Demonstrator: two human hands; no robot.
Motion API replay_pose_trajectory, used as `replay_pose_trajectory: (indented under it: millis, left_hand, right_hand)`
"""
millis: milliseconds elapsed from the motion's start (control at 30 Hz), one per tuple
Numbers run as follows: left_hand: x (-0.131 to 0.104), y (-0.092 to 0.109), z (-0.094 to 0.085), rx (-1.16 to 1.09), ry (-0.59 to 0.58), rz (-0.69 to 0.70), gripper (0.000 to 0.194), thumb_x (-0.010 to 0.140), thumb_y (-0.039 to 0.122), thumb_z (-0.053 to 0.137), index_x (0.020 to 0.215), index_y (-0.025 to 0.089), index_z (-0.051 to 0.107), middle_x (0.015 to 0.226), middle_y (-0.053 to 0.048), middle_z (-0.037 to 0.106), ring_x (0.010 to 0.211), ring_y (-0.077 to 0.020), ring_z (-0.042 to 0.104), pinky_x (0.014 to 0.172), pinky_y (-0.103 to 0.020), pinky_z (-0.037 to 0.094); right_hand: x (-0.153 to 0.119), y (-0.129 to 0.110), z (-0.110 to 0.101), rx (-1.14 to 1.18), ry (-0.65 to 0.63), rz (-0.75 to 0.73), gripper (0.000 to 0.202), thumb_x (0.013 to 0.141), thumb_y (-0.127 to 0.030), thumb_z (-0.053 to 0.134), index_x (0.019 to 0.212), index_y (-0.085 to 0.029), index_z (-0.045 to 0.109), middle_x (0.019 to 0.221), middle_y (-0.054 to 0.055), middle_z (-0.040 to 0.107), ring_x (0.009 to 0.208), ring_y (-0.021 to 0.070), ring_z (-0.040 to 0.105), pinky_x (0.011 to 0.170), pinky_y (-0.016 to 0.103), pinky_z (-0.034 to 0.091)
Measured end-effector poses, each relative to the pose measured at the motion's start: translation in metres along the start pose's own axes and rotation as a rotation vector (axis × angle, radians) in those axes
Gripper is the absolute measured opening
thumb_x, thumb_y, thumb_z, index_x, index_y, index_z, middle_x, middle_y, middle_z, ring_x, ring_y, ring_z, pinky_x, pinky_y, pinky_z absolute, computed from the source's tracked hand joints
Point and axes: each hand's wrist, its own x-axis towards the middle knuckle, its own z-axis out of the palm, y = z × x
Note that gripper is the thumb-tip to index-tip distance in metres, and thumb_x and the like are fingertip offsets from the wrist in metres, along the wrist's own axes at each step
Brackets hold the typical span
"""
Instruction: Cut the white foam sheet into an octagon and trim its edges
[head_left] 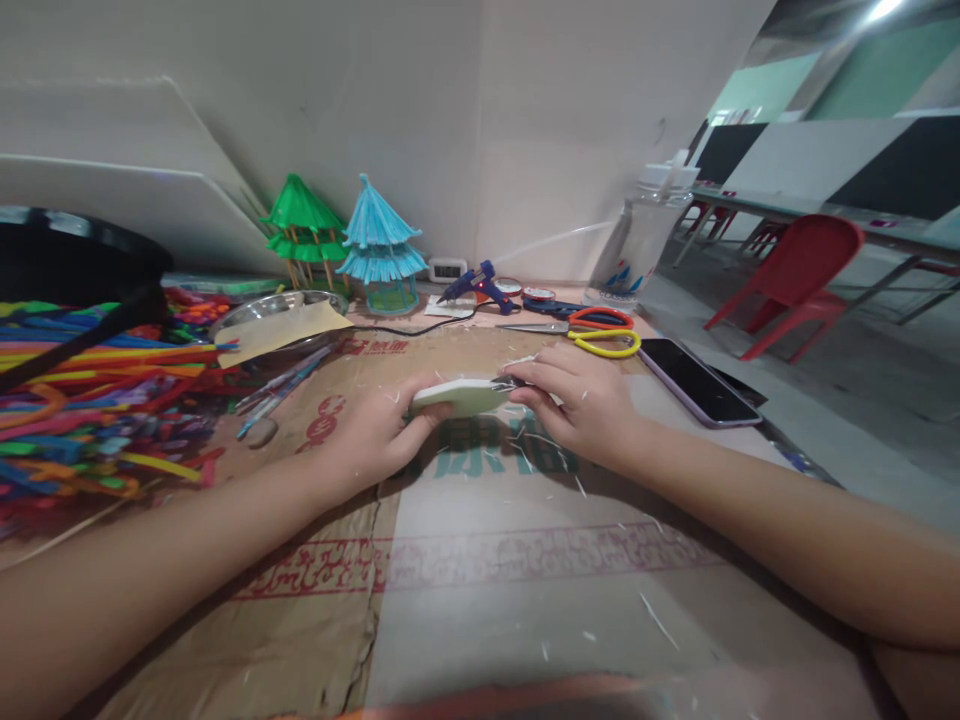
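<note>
A thin pale green-white piece point(466, 397) is held up over the cardboard-covered table point(450, 560). My left hand point(386, 425) grips its left end, with the thumb on the near side. At its right end, my right hand point(574, 395) is closed on a small dark object point(508, 382), which touches the piece's edge; what it is cannot be made out. Thin white shavings point(658, 620) lie scattered on the sheet below and a few cling to my hands.
Colourful fuzzy stems point(90, 420) fill the left side. Behind stand green point(304, 225) and blue point(380, 245) roofed models, a glue gun point(478, 285), scissors point(600, 340) and a bottle point(641, 240). A phone point(697, 382) lies right, near a metal bowl's opposite side.
</note>
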Motion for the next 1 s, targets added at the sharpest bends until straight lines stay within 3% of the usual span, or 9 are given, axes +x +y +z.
replay_pose_trajectory:
  millis: [367,600,800,1000]
  left_hand:
    - [0.0007,0.0006,-0.0012,0.002,0.0,-0.001,0.021,0.094,0.025,0.047,0.102,0.019,0.065,0.092,-0.004,0.071,0.083,-0.02,0.065,0.076,-0.03,0.05]
    - [0.0012,-0.0004,0.0002,0.005,0.045,-0.037,0.02,0.093,0.028,0.048,0.1,0.018,0.064,0.091,-0.003,0.071,0.084,-0.0208,0.065,0.075,-0.029,0.05]
    - [-0.0001,-0.0006,0.0003,0.011,0.009,-0.022,0.02,0.094,0.027,0.046,0.098,0.019,0.064,0.088,-0.003,0.07,0.08,-0.0195,0.064,0.072,-0.029,0.049]
    - [-0.0011,0.0015,-0.0002,0.032,-0.008,0.013,0.026,0.095,0.029,0.046,0.11,0.019,0.065,0.093,-0.004,0.072,0.083,-0.0207,0.066,0.077,-0.031,0.051]
  right_hand:
    - [-0.0008,-0.0002,0.0027,0.05,0.025,-0.005,0.022,0.098,-0.025,0.054,0.1,-0.011,0.07,0.079,0.008,0.07,0.069,0.0176,0.058,0.063,0.03,0.044]
    - [-0.0041,0.0016,0.0056,0.137,0.061,0.1,0.022,0.097,-0.026,0.055,0.103,-0.01,0.069,0.086,0.009,0.072,0.077,0.0185,0.063,0.072,0.032,0.05]
    - [-0.0026,-0.0014,0.005,0.066,0.052,0.02,0.022,0.098,-0.028,0.053,0.103,-0.012,0.068,0.081,0.007,0.07,0.072,0.0178,0.06,0.067,0.031,0.047]
    - [0.0003,-0.0053,0.0031,0.034,0.031,-0.018,0.025,0.098,-0.029,0.054,0.103,-0.01,0.068,0.081,0.008,0.07,0.071,0.0182,0.058,0.066,0.031,0.045]
